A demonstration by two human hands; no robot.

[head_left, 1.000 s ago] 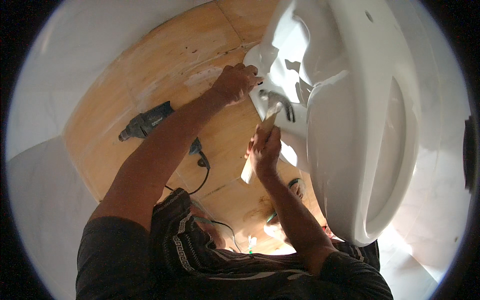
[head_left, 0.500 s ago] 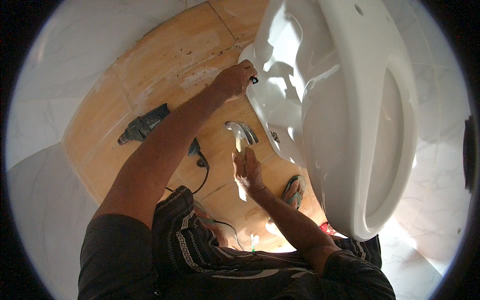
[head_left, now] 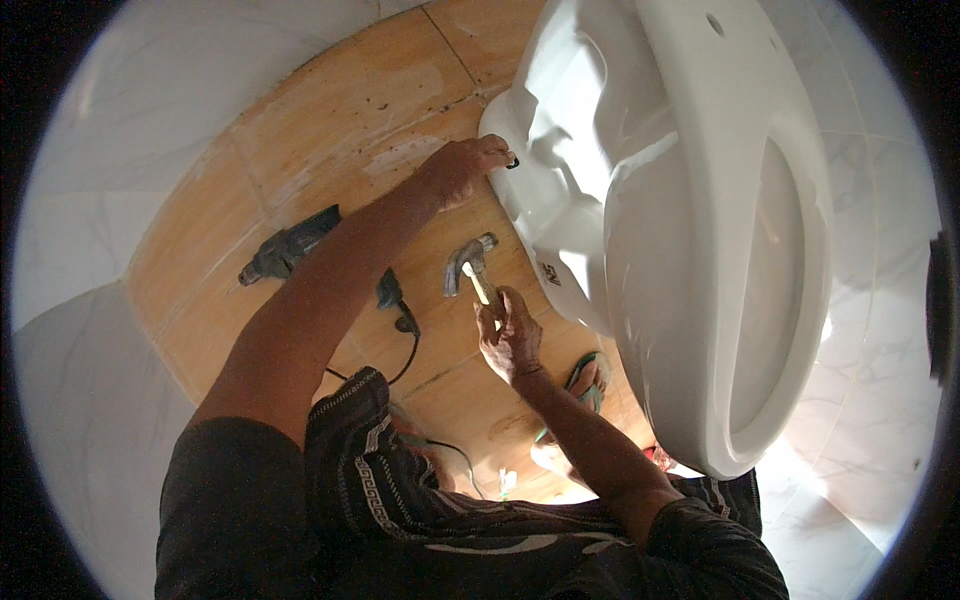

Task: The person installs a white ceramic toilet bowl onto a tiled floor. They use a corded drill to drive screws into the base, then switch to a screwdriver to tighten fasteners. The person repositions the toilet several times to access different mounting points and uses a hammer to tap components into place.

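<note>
A white toilet stands on the orange tile floor to the right. At the left edge of its foot, my left hand reaches out, its fingertips pinched on a small black piece. That piece is mostly hidden by the fingers and the toilet's rim, so its kind is unclear. Lower down, my right hand is closed around the pale handle of a claw hammer. The metal head is raised over the floor, apart from the toilet, with its claw pointing left.
A dark power drill lies on the tiles beyond my left forearm, partly covered by it; a black cord runs toward my knees. My sandalled foot is beside the toilet. Pale marbled walls surround the floor.
The hammer has turned in my right hand, its claw swinging from right to left, and its head has risen slightly. My left fingers have straightened somewhat at the black piece.
</note>
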